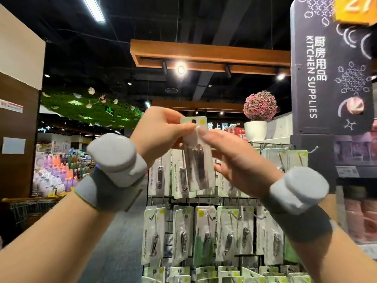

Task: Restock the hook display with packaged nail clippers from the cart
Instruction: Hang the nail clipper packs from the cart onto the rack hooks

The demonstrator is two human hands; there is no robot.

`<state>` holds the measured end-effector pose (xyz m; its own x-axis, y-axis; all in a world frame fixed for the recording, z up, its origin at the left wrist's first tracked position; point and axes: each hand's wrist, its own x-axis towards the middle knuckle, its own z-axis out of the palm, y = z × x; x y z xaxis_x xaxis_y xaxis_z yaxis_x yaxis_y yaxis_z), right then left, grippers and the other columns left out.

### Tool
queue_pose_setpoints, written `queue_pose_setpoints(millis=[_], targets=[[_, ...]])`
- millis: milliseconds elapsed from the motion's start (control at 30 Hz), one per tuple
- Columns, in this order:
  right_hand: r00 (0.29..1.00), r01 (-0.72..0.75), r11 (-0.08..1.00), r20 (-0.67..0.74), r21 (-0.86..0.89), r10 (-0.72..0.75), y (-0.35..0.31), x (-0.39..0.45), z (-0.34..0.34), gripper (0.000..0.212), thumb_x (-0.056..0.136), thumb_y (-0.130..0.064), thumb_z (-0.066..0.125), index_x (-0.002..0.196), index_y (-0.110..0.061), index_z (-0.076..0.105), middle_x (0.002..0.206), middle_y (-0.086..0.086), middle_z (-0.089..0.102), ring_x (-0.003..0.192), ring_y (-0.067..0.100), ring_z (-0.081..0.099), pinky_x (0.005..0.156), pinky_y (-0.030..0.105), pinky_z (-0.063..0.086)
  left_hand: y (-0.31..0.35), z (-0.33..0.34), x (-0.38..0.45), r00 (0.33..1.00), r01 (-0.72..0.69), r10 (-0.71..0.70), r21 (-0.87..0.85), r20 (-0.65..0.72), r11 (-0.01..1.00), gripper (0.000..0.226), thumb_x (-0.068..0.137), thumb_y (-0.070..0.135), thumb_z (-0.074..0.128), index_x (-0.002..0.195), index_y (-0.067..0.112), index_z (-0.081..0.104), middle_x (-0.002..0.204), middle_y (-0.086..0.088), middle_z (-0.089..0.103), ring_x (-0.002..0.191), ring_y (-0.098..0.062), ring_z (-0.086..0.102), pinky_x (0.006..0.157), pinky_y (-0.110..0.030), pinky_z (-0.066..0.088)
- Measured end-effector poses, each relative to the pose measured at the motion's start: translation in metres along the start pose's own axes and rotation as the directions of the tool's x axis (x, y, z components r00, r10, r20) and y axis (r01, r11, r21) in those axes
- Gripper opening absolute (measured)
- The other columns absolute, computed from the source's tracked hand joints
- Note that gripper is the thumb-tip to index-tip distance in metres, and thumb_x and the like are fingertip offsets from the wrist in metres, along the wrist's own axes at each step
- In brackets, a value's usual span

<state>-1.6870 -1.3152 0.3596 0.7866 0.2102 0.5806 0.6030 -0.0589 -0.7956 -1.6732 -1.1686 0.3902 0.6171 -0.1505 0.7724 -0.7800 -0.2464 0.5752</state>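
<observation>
The hook display (206,203), a wire grid rack hung with rows of carded clippers, fills the lower middle of the view, with a shopping cart (30,207) at the left edge behind the person's forearm. Held up in front of the rack's top row is one packaged nail clipper (199,160), a thin card with a clear blister over the metal tool. It looks light and fairly stiff, though the card would likely bend if squeezed, and the blister face is probably slick. The best hold appears to be the card's upper edges beside the hang hole. The left hand (161,127) pinches the card's top left with thumb and fingers. The right hand (230,152) pinches near the hole from the right, its other fingers loosely curled behind the card.
</observation>
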Motion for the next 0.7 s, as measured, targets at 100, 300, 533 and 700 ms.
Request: queue_pose_setpoints(millis=[100,300,533,700], targets=[[0.997,-0.063,0.985,-0.022,0.164,0.067,-0.004,-0.006,-0.016,0.033,0.095,-0.038,0.047,0.097,-0.012,0.067,0.092,0.003,0.071,0.08,0.013,0.065,0.074,0.029,0.055,0.0,-0.005,-0.004,0.993,0.099,-0.096,-0.061,0.064,0.993,0.019,0.085,0.016,0.066,0.078,-0.002,0.07,0.075,-0.011,0.07,0.068,-0.017,0.064,0.063,-0.024,0.055],[0.997,-0.055,0.976,-0.035,0.211,0.063,-0.001,-0.015,-0.016,0.023,0.095,-0.027,0.051,0.091,-0.01,0.065,0.079,0.002,0.07,0.067,0.011,0.064,0.06,0.022,0.056,0.004,0.0,-0.01,0.982,0.164,-0.149,-0.138,0.117,0.977,0.015,0.084,0.014,0.066,0.078,0.0,0.07,0.067,-0.003,0.069,0.057,-0.007,0.062,0.052,-0.016,0.049],[0.989,0.075,0.991,-0.134,0.112,-0.06,0.001,-0.019,-0.022,0.01,0.085,-0.006,0.063,0.076,-0.009,0.061,0.061,-0.004,0.065,0.054,0.007,0.061,0.05,0.017,0.049,0.007,0.005,-0.017,0.986,0.151,-0.134,-0.183,0.1,0.971,0.018,0.08,0.014,0.07,0.084,-0.003,0.07,0.071,-0.007,0.067,0.059,-0.01,0.06,0.055,-0.017,0.052],[0.98,0.098,0.991,-0.18,0.09,-0.081,0.003,-0.03,-0.027,0.01,0.085,-0.004,0.062,0.076,-0.007,0.061,0.059,-0.005,0.065,0.052,0.006,0.06,0.05,0.018,0.049,0.004,0.01,-0.024,0.985,0.145,-0.117,-0.241,0.126,0.96,0.012,0.081,0.007,0.067,0.088,-0.002,0.069,0.077,-0.01,0.07,0.065,-0.014,0.064,0.062,-0.02,0.055]])
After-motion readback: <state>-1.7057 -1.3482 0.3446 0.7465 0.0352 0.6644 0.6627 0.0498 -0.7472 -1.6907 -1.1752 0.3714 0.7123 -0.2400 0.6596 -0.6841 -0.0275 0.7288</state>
